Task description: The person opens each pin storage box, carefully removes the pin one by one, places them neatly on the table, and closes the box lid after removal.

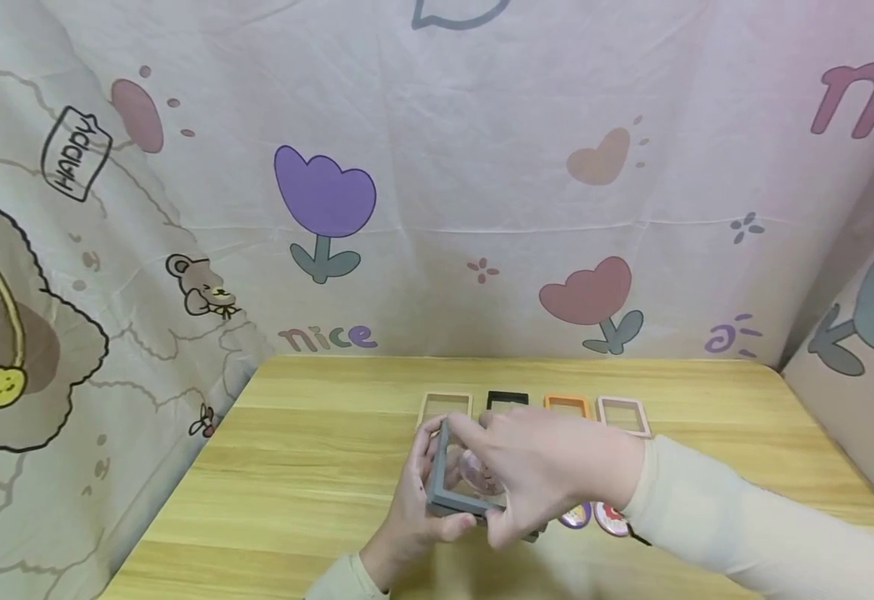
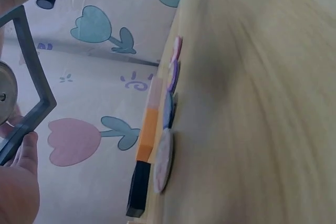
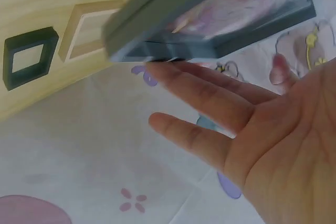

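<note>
A grey display frame (image 1: 457,502) with a clear window is held tilted above the table between both hands. Inside the window sits a round pinkish badge (image 1: 476,472); its metal back (image 2: 6,95) faces the left wrist camera. My left hand (image 1: 416,493) grips the frame's left side, thumb along the near edge and fingers behind. From the right, my right hand (image 1: 545,458) spans the frame, thumb at the near edge and index finger at the far corner. In the right wrist view, fingertips (image 3: 157,69) meet the frame's edge while another finger stands apart from it.
Behind the hands lie a beige frame (image 1: 447,400), a black frame (image 1: 507,397), an orange frame (image 1: 566,402) and a pale pink frame (image 1: 624,402). A purple-rimmed badge (image 1: 576,517) and a red-patterned badge (image 1: 611,521) lie beside the right forearm. A printed curtain (image 1: 437,275) hangs behind the wooden table (image 1: 272,467).
</note>
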Demonstrator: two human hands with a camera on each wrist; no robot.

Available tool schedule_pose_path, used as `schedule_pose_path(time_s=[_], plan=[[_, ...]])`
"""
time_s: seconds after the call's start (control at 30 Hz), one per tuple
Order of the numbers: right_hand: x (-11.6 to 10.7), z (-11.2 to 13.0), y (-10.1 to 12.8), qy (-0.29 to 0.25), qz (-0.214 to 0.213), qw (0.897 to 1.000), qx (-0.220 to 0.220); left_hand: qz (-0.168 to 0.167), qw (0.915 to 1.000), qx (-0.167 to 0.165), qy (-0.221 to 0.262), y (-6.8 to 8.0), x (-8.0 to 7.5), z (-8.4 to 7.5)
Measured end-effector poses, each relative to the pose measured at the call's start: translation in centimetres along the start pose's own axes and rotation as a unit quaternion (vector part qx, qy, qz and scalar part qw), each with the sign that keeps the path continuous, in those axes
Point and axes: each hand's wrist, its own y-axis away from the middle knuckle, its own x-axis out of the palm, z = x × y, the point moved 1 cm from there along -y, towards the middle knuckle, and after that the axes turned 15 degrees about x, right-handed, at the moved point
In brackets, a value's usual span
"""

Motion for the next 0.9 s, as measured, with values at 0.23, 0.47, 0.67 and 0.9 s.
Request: schedule_pose_path(time_s=[0.23, 0.47, 0.67, 0.9], plan=[[-0.4, -0.4, -0.1, -0.02, -0.025, 0.999, 0.024, 0.007, 0.9999, 0.013, -0.004, -0.4, -0.2, -0.3], [-1.0, -1.8, 0.3, -0.037, -0.003, 0.997, 0.063, -0.008, 0.9995, 0.031, 0.004, -1.1, -0.3, -0.8], [-0.9, -2.8, 0.2, -0.074, 0.015, 0.995, 0.064, -0.009, 0.9989, 0.045, -0.003, -1.3, -0.6, -0.9], [-0.6, -3.4, 0.1, -0.078, 0.003, 0.995, 0.068, 0.017, 0.9998, -0.007, -0.007, -1.3, -1.3, -1.5]])
